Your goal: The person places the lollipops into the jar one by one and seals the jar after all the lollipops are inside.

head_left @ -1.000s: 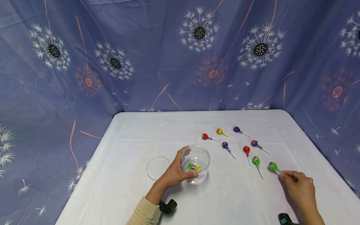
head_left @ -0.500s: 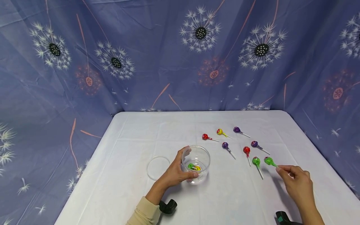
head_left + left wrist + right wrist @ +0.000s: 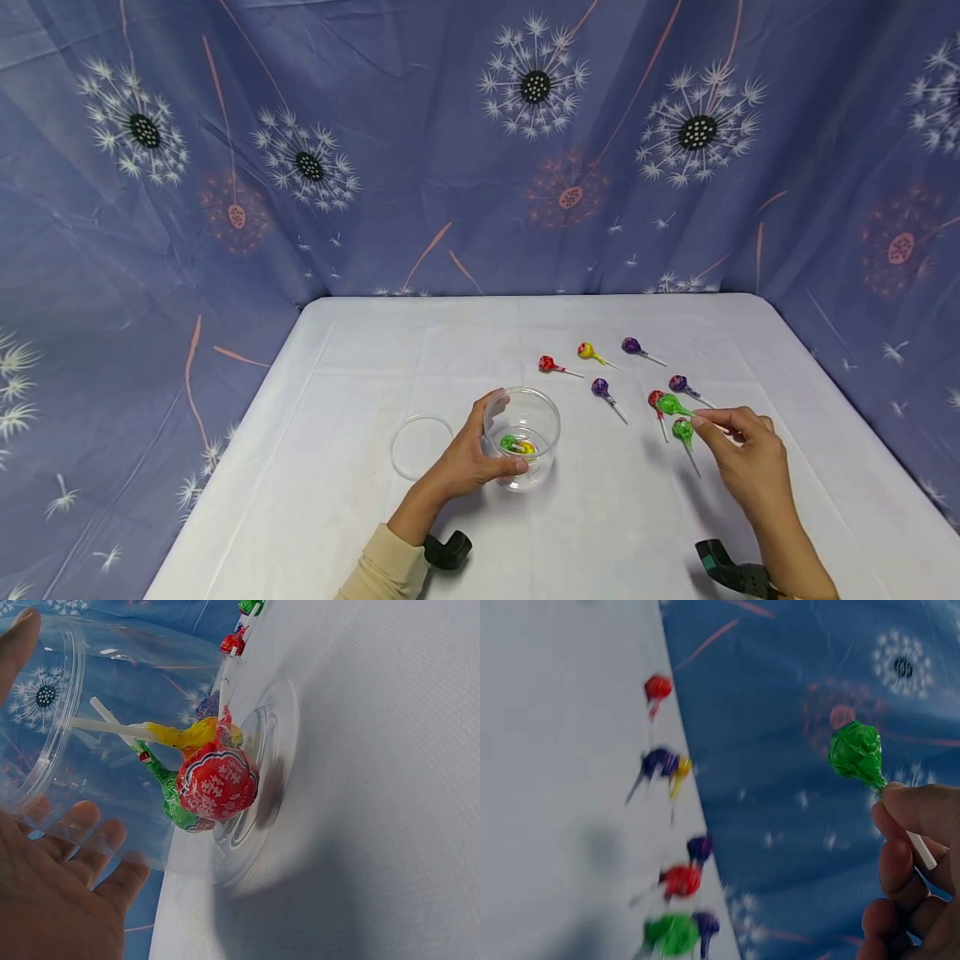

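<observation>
My left hand [image 3: 474, 457] grips the side of a clear plastic jar [image 3: 542, 425], which stands on the table. Inside the jar are a green lollipop [image 3: 161, 776], a yellow lollipop [image 3: 184, 736] and a red lollipop [image 3: 217, 784], seen through its wall in the left wrist view. My right hand [image 3: 750, 454] pinches the stick of another green lollipop [image 3: 672, 405], raised above the table. Just below it lie a red lollipop [image 3: 656, 400] and a further green lollipop [image 3: 683, 432]. In the right wrist view the held lollipop [image 3: 856, 752] points head away from the thumb.
Farther back on the white table [image 3: 360, 375] lie a red lollipop [image 3: 548, 364], a yellow lollipop [image 3: 588, 352] and several purple ones, including one purple lollipop [image 3: 601, 387] right of the jar. A clear round lid [image 3: 395, 437] rests left of the jar. Patterned cloth [image 3: 420, 167] hangs behind.
My right hand has lifted the green lollipop from the right side and carried it leftward, over the red and green ones. The left hand and jar have stayed in place.
</observation>
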Motion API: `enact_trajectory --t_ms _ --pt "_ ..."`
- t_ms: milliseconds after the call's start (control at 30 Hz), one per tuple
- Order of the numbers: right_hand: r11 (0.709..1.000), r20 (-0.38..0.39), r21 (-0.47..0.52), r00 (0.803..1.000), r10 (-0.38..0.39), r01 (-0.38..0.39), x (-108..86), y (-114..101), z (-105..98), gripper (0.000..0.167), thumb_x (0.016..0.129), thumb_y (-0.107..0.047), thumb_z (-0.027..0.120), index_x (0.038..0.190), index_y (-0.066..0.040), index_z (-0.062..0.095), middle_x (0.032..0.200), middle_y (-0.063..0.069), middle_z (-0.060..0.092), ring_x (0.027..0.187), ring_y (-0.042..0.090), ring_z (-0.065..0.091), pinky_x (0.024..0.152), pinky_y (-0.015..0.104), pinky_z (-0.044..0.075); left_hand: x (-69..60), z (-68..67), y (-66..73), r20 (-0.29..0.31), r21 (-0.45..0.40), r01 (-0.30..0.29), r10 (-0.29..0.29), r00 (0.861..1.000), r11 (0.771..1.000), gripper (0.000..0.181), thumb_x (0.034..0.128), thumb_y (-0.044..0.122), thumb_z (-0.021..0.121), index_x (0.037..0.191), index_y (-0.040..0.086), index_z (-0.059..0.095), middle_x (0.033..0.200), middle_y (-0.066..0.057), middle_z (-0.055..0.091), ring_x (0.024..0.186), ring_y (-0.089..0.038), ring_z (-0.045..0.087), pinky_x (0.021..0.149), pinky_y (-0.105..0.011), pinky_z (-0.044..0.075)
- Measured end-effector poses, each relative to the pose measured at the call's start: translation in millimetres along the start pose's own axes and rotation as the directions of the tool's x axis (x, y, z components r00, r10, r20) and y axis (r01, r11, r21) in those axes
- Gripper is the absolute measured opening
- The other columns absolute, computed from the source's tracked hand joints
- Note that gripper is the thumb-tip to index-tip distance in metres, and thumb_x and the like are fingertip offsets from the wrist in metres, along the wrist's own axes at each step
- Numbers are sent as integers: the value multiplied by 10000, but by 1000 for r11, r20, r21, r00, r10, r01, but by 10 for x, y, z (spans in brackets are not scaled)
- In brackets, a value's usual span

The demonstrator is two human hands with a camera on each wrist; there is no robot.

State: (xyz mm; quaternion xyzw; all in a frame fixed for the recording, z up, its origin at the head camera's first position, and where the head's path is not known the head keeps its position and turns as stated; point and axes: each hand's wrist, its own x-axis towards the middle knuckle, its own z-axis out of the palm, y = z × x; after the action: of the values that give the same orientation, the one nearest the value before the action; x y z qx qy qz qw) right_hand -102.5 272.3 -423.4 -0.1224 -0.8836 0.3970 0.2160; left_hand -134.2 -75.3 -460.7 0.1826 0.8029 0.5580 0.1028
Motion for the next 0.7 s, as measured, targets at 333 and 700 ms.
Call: enact_trajectory --t_ms 333,700 --pt "982 16 163 995 -95 91 -26 -360 176 136 834 -165 720 929 -70 742 729 -227 530 817 40 377 700 198 264 -7 3 8 -1 -3 9 -9 1000 1000 975 711 352 820 1456 365 191 1492 52 342 1390 -188 320 1121 -500 242" --pt "948 88 262 973 -212 183 -52 -689 397 76 827 -124 722 895 -94 739 756 -124 533 821 94 377 700 236 284 -2 4 -5 -1 0 0 0 1000 1000 970 717 368 814 1457 369 185 1509 60 327 1412 -194 297 1138 -508 225"
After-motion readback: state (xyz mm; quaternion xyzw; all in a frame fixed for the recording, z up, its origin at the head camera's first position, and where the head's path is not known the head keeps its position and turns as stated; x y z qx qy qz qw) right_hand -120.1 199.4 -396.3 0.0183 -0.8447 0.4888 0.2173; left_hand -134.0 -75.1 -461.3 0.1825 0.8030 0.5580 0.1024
